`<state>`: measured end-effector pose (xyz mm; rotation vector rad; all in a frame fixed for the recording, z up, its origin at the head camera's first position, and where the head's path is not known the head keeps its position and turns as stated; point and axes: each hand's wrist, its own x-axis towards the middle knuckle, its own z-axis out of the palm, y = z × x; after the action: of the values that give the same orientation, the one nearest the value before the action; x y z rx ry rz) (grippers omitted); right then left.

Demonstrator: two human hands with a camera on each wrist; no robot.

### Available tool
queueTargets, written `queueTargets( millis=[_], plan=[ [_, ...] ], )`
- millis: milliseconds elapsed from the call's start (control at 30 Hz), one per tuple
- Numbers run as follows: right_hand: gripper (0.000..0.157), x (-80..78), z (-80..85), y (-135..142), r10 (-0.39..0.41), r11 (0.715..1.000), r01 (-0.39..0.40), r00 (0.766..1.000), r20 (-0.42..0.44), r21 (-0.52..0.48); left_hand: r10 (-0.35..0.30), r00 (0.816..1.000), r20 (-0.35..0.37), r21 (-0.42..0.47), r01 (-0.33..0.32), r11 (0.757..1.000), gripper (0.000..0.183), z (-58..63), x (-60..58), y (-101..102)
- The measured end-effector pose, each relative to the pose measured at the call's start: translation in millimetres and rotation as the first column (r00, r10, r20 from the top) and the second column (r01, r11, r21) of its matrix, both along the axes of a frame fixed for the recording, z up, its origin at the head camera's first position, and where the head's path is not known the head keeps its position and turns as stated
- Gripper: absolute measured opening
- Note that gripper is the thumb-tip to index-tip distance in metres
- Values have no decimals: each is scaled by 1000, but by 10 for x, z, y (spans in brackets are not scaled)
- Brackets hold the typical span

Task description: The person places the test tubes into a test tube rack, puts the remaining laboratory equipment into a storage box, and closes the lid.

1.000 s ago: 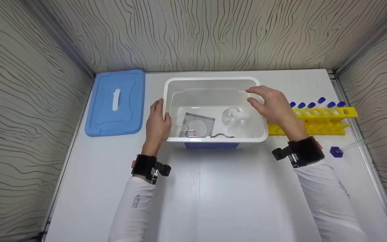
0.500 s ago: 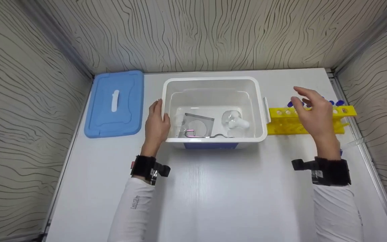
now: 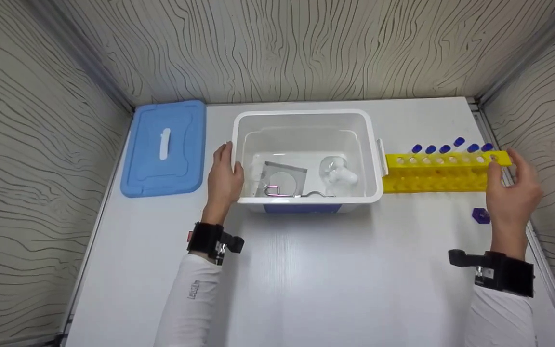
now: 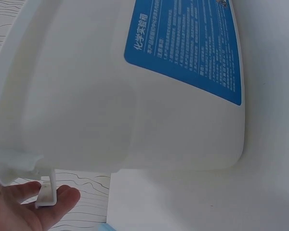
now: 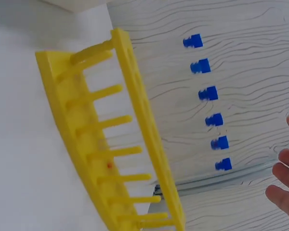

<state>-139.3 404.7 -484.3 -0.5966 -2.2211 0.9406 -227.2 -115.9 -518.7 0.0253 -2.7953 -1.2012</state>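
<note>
My left hand (image 3: 224, 180) lies along the left side of a white plastic storage box (image 3: 301, 114), fingers straight against it. In the left wrist view, the fingers (image 4: 65, 202) touch a small white latch (image 4: 47, 195) hanging from the rim. My right hand (image 3: 513, 193) is at the right end of a yellow test tube rack (image 3: 439, 174), thumb and index finger spread about its corner. The right wrist view shows those fingertips (image 5: 274, 195) apart from the rack, holding nothing. Several clear test tubes with blue caps (image 5: 208, 93) stand in the rack's row of holes.
Inside the box lie a grey square sheet (image 3: 270, 169) with a pale circle, a bent metal clamp (image 3: 287, 193) and a clear rounded object (image 3: 340, 174) with white parts. A blue lid (image 3: 164, 178) lies left. A purple hexagonal base (image 3: 481, 215) is near the right wrist.
My right hand has moved from the box's right rim, over the yellow rack, to the rack's right end. The left hand has stayed at the box's left side.
</note>
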Motion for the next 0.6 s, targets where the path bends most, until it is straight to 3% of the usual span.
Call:
queueTargets(
  millis=[133, 267, 600],
  plan=[
    [44, 83, -178, 184, -43, 996, 46, 998, -47, 80, -3, 1000, 0, 1, 3, 1000, 57, 4, 5, -9],
    [50, 188, -360, 317, -86, 992, 89, 996, -37, 91, 0, 1000, -9, 2, 0, 1000, 56, 3, 6, -11],
    [68, 310, -657, 507, -131, 984, 149, 978, 166, -102, 3, 1000, -17, -3, -3, 1000, 57, 4, 6, -3]
  ],
)
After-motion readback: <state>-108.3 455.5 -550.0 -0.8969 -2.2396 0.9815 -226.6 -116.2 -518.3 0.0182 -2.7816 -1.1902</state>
